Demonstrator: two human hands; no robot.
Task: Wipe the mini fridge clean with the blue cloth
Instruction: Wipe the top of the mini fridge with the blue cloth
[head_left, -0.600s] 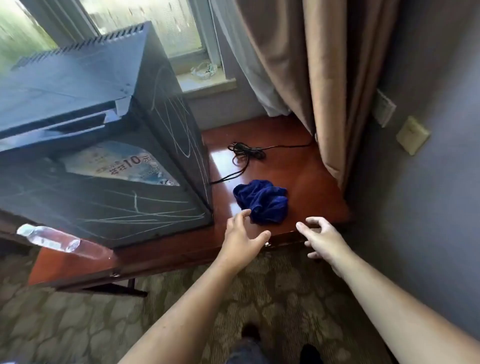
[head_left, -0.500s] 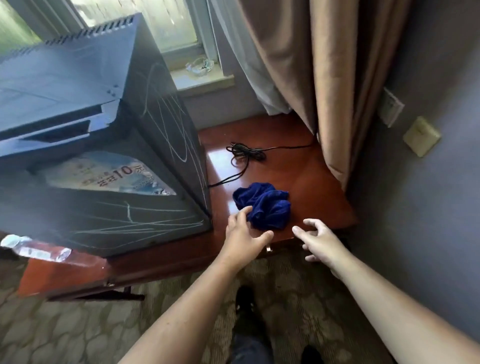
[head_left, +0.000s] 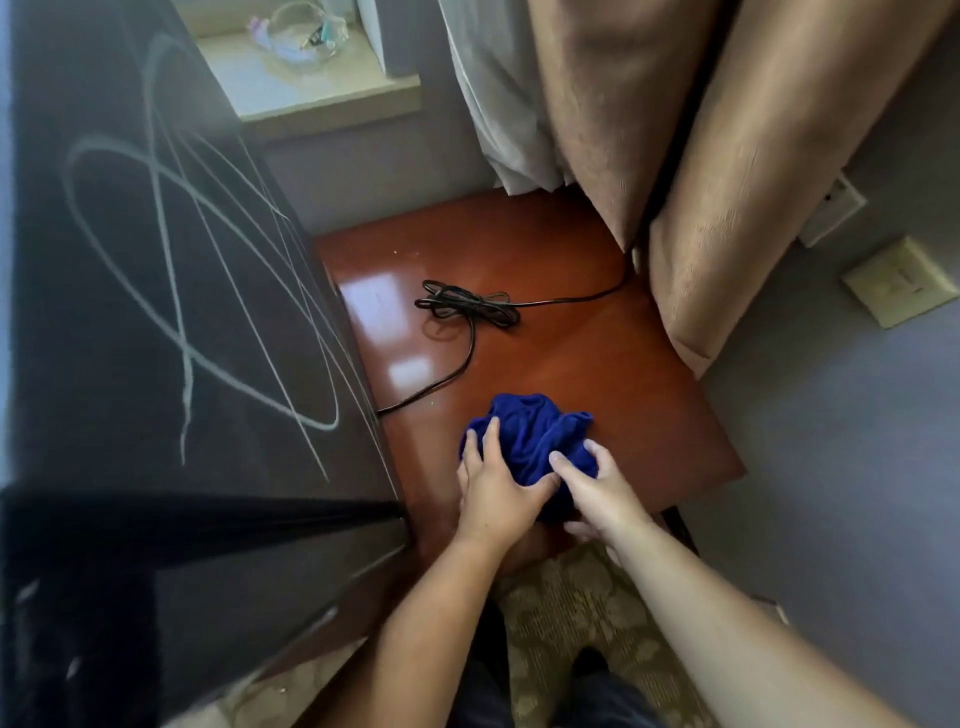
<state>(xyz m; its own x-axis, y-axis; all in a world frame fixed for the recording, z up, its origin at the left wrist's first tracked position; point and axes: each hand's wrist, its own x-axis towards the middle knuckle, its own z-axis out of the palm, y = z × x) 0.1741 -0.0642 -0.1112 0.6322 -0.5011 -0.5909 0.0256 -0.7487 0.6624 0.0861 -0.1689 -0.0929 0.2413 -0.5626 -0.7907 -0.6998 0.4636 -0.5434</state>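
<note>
Both hands have closed in since half a second ago, when they hovered short of the cloth at the table's front edge, and now they are on it! Left hand (head_left: 493, 493) lies over the near-left side of the blue cloth (head_left: 535, 441), fingers spread and pressed into the folds, thumb reaching across toward the other hand. Right hand (head_left: 597, 488) comes in on the cloth's near-right side, fingers curled down into the fabric, thumb tip touching the top of the bundle; neither hand is fully clenched, both are gathering it. That cloth sits crumpled on the wooden table (head_left: 649, 395), near the front edge, just to the right of the mini fridge (head_left: 171, 312). White chalky scribbles loop across the fridge's dark side panel, untouched. Beyond the cloth, further back on the table, a black power cord (head_left: 467, 306) lies bundled, one strand running toward the fridge and another toward the beige curtain (head_left: 701, 156) hanging behind and to the right. Patterned carpet (head_left: 571, 597) shows below the arms.
</note>
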